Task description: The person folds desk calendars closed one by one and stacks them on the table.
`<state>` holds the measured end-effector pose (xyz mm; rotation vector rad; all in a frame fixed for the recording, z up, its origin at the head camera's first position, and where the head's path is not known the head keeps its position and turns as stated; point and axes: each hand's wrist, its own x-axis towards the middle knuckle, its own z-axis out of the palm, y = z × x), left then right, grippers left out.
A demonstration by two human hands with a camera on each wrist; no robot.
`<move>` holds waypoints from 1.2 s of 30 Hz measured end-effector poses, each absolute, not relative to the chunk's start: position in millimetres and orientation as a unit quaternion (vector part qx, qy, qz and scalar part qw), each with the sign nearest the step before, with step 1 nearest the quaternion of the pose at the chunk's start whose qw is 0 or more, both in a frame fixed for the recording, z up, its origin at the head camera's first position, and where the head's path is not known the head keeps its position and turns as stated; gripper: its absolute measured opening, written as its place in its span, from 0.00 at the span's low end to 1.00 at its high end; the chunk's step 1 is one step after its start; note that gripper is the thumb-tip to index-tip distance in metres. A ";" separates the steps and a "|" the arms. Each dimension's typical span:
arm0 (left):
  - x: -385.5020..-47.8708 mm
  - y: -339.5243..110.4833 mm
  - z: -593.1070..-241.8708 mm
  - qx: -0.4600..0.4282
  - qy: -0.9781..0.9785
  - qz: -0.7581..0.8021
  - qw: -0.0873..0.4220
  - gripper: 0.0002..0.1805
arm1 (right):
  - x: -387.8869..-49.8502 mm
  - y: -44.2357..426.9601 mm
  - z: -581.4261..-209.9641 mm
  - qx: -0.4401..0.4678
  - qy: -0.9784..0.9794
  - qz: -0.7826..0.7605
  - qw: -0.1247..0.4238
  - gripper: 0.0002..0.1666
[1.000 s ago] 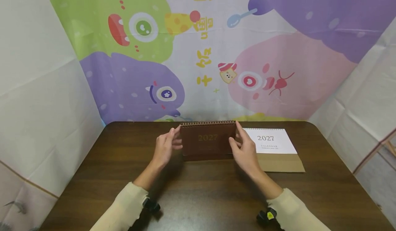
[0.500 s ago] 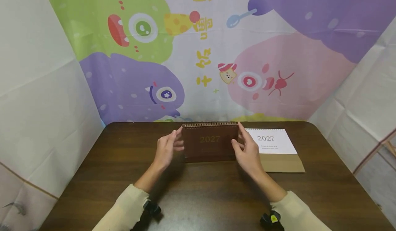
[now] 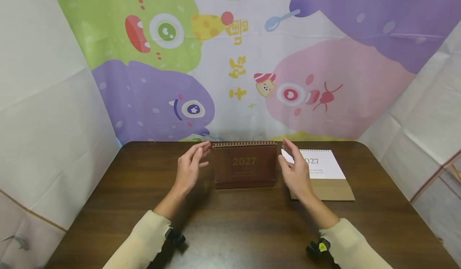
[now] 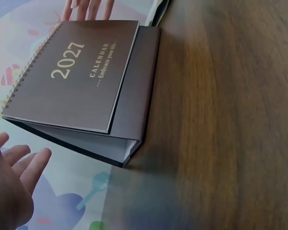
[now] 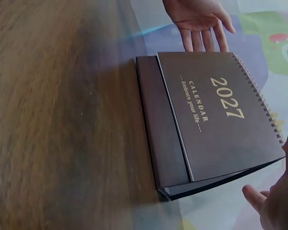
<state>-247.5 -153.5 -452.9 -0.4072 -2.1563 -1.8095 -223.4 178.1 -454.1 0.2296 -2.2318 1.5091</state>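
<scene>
A brown desk calendar (image 3: 245,163) with gold "2027" print and a spiral binding along its top stands upright on the table. My left hand (image 3: 188,167) is just off its left side, fingers loosely extended and holding nothing. On the other side, my right hand (image 3: 296,172) is held apart from the calendar's right edge, its fingers also extended. The left wrist view shows the brown calendar (image 4: 81,72) propped as a tent, hollow at its side. In the right wrist view the calendar (image 5: 216,115) stands between both hands, a gap visible beside the left hand (image 5: 199,19).
A second desk calendar (image 3: 325,189), with a white page and tan base, lies behind and beside the right hand, partly covered by it. The dark wooden table (image 3: 230,229) ends at a cartoon-printed cloth backdrop (image 3: 237,117). White cloth walls (image 3: 43,101) rise on both sides.
Both hands were touching the brown calendar's sides; they have let go and moved outward. The calendar shifted slightly right earlier and now stands by itself.
</scene>
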 end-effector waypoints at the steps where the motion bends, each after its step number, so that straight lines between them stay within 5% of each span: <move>1: -247.8 -153.7 -453.1 -0.141 -0.751 -0.629 0.143 0.22 | -223.4 179.0 -453.8 0.083 -0.807 0.546 0.211 0.34; 18: -241.9 -148.2 -467.4 -0.093 -0.782 -0.608 0.104 0.16 | -224.6 175.2 -469.4 0.087 -0.797 0.581 0.141 0.32; 36: -244.7 -149.3 -476.7 -0.113 -0.781 -0.610 0.068 0.24 | -226.4 171.7 -471.0 0.087 -0.812 0.556 0.151 0.30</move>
